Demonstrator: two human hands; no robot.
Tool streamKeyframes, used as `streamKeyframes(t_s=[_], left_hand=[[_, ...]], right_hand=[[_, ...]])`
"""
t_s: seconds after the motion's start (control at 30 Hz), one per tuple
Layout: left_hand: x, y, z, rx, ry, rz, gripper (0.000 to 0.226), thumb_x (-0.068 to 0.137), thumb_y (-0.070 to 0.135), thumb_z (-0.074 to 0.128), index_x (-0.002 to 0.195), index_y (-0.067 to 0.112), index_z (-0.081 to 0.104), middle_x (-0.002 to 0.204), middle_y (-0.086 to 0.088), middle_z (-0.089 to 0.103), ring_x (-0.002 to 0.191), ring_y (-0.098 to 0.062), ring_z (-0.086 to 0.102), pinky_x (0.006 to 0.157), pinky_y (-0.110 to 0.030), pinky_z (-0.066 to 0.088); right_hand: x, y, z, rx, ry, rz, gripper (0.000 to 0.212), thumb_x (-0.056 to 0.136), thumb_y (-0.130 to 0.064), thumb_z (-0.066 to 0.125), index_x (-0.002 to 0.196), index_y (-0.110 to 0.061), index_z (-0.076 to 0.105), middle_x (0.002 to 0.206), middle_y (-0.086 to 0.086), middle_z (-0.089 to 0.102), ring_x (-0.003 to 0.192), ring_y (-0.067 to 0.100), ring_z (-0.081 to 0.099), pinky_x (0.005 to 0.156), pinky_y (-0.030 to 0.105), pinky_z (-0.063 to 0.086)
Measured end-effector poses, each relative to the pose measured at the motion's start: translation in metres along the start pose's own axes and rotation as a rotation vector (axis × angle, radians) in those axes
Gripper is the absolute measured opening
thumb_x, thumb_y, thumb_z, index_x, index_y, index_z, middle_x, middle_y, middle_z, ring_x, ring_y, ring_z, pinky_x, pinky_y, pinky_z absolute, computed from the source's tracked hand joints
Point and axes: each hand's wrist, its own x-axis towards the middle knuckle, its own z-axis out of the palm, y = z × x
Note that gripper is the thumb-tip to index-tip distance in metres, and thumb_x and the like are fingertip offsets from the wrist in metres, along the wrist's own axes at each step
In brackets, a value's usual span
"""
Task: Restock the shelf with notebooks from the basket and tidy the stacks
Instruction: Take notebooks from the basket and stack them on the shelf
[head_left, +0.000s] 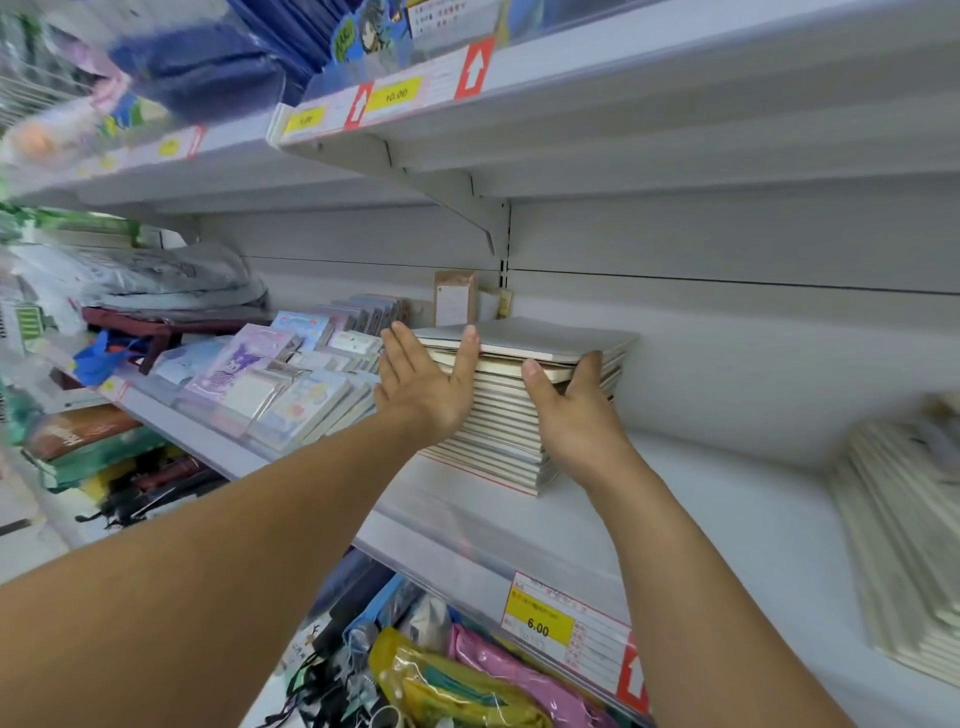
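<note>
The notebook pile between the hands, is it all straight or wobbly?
Not straight yet. The notebook pile stands flat on the shelf, but its top books jut out rightward past the lower ones. The left hand and right hand press its sides.

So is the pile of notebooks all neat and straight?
No, the top notebooks stick out crooked over the stack between both hands.

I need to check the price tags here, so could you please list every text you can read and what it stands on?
"6.00": yellow price label on the lower shelf edge.
"10.00": yellow price label on the upper shelf edge.
Small print on both tags, the other yellow tag, and the packaging: too blurred to read.
</note>
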Motion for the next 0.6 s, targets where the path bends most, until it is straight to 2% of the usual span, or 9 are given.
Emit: streamKeyframes(t_s=[0.07,0.17,0.3,0.37,0.47,0.53,0.6], left_hand=[[0.004,-0.001,-0.008,0.013,-0.045,-0.027,0.098,0.082,0.081,0.007,0.149,0.018,-0.026,0.161,-0.004,-0.023,0.149,-0.027,-0.012,0.119,-0.046,-0.005],[0.002,-0.004,-0.014,0.073,-0.072,-0.024,0.098,0.080,0.082,0.003,0.149,0.019,-0.027,0.161,-0.003,-0.022,0.149,-0.028,-0.012,0.118,-0.047,-0.005],[0.000,-0.011,-0.007,0.172,-0.031,0.049,0.113,0.070,0.088,-0.002,0.148,0.011,-0.029,0.158,-0.006,-0.031,0.146,-0.025,-0.024,0.119,-0.042,-0.012],[0.001,-0.013,0.000,0.202,0.033,0.092,0.112,0.071,0.086,-0.002,0.147,0.007,-0.029,0.156,-0.008,-0.034,0.144,-0.024,-0.029,0.117,-0.039,-0.014],[-0.002,-0.013,0.011,0.160,0.138,0.149,0.107,0.077,0.081,0.000,0.148,0.007,-0.027,0.155,-0.008,-0.035,0.145,-0.022,-0.028,0.117,-0.036,-0.015],[0.000,-0.013,0.016,0.101,0.139,0.167,0.106,0.077,0.081,0.003,0.148,0.008,-0.027,0.156,-0.006,-0.034,0.146,-0.020,-0.026,0.117,-0.034,-0.014],[0.003,-0.013,0.015,0.054,0.106,0.166,0.105,0.080,0.080,0.009,0.148,0.009,-0.027,0.156,-0.005,-0.033,0.146,-0.019,-0.026,0.118,-0.035,-0.013]], right_hand=[[-0.002,-0.002,0.000,0.029,-0.042,0.020,0.099,0.092,-0.064,0.048,0.157,-0.017,-0.010,0.166,-0.001,0.008,0.152,0.021,0.014,0.122,0.043,0.021],[-0.005,-0.004,0.003,0.047,-0.036,0.044,0.113,0.082,-0.076,0.050,0.158,-0.017,-0.009,0.167,0.000,0.007,0.152,0.022,0.012,0.122,0.045,0.020],[0.001,-0.003,0.005,-0.022,0.013,0.055,0.100,0.088,-0.075,0.041,0.158,-0.013,0.004,0.164,0.003,0.019,0.149,0.029,0.023,0.119,0.048,0.027],[0.004,-0.004,0.003,0.007,0.006,0.073,0.094,0.091,-0.070,0.041,0.157,-0.013,0.007,0.164,0.005,0.020,0.148,0.029,0.025,0.118,0.048,0.028],[0.004,-0.004,0.005,0.052,0.027,0.070,0.084,0.099,-0.057,0.041,0.159,-0.018,-0.003,0.167,0.002,0.007,0.152,0.025,0.015,0.122,0.043,0.019],[0.002,-0.005,0.006,0.022,0.064,0.023,0.079,0.102,-0.050,0.039,0.158,-0.022,-0.008,0.167,0.000,0.001,0.152,0.021,0.010,0.122,0.038,0.015],[0.002,-0.006,0.005,-0.019,0.041,0.008,0.074,0.104,-0.048,0.036,0.159,-0.018,-0.005,0.167,-0.001,-0.006,0.153,0.020,0.006,0.120,0.034,0.011]])
